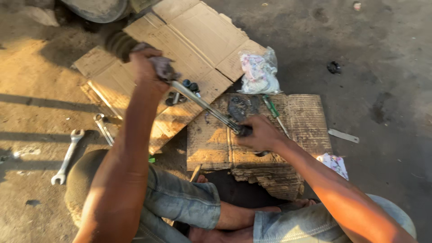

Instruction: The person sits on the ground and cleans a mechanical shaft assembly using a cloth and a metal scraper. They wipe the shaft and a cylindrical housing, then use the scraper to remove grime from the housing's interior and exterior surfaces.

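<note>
Spanner (66, 157), screwdriver (274, 112), plastic bag (258, 73)

Left grip (150, 67) raised, fist closed, arm extended forward. Right grip (261, 134) lower, palm down, fingers apparently curled shut.

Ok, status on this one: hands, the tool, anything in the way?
Left hand shut on ratchet handle. Right hand shut on its socket end, over the worn cardboard. Screwdriver close beside right hand; wrenches off left.
</note>
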